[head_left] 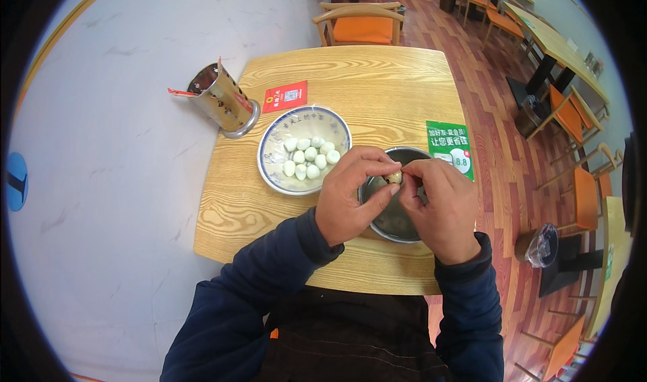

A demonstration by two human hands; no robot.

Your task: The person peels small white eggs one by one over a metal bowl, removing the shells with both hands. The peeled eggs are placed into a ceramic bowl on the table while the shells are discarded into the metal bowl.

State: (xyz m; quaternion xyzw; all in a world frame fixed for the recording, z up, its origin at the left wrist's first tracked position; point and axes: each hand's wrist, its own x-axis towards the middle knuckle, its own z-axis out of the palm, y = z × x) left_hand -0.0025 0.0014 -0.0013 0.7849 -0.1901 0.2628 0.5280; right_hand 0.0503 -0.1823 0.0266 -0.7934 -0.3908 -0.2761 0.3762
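Note:
A small speckled quail egg (393, 178) is pinched between the thumb and fingers of my left hand (350, 192). From the other side, the bent fingertips and thumb of my right hand (441, 203) press on the same egg. Both hands are above a round metal bowl (377, 232), which they partly cover; its dark inside is hard to make out. Left of it stands a white bowl with a blue-patterned rim (266, 167). Several peeled, whitish quail eggs (311, 154) lie together in that bowl.
A perforated metal chopstick holder (228, 99) stands at the table's left edge by the pale wall. A red card (284, 97) and a green card (450, 146) lie on the wooden table (384, 78). An orange-seated chair (360, 30) is beyond; more tables and chairs stand right.

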